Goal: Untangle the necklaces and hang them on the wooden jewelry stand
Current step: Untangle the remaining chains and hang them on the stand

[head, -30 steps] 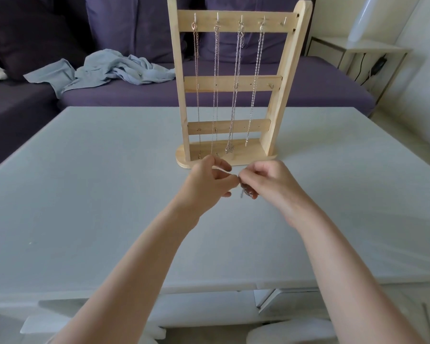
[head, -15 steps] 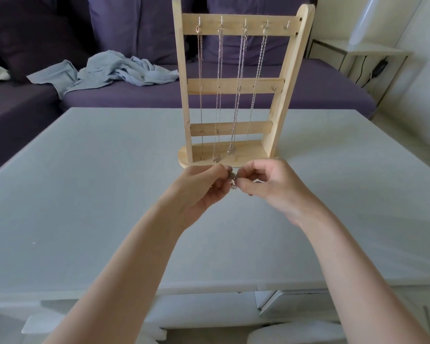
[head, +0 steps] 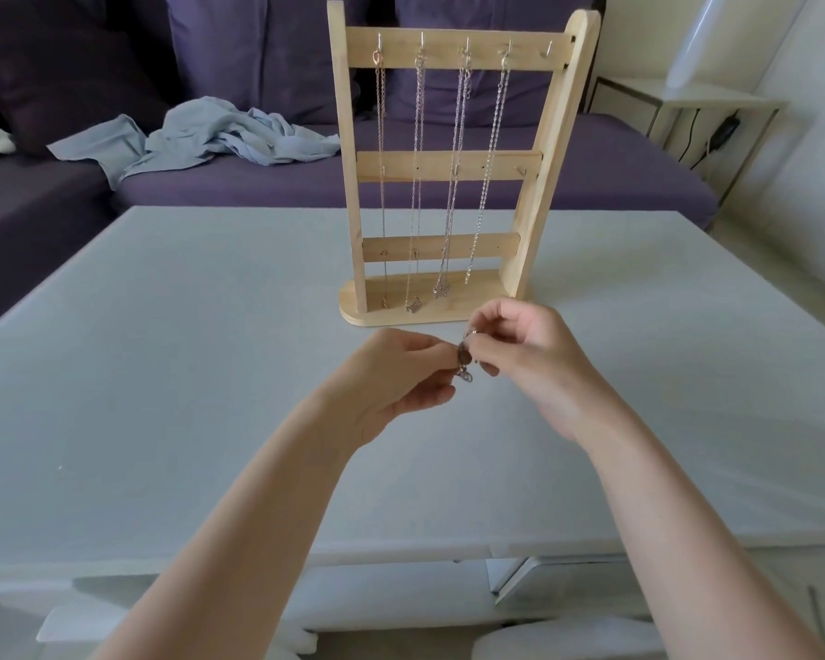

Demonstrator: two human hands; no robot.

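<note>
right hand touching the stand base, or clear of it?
Apart. In the head view, bare table shows between the right hand and the wooden jewelry stand base; the hand pinches a small necklace.

The stand [head: 453, 164] is pale bare wood, matt, its grain faint. Small shiny metal hooks [head: 466, 44] line its top bar. Four chains [head: 456, 183] are thin bright metal, silvery, the leftmost perhaps rose-toned at its clasp. The necklace [head: 464, 362] in the fingers looks like darker metal, though it is blurred. The table [head: 163, 350] is smooth, matt and pale grey. The sofa [head: 615, 178] is purple woven cloth; the shirt [head: 220, 138] is soft, crumpled blue cloth.
</note>
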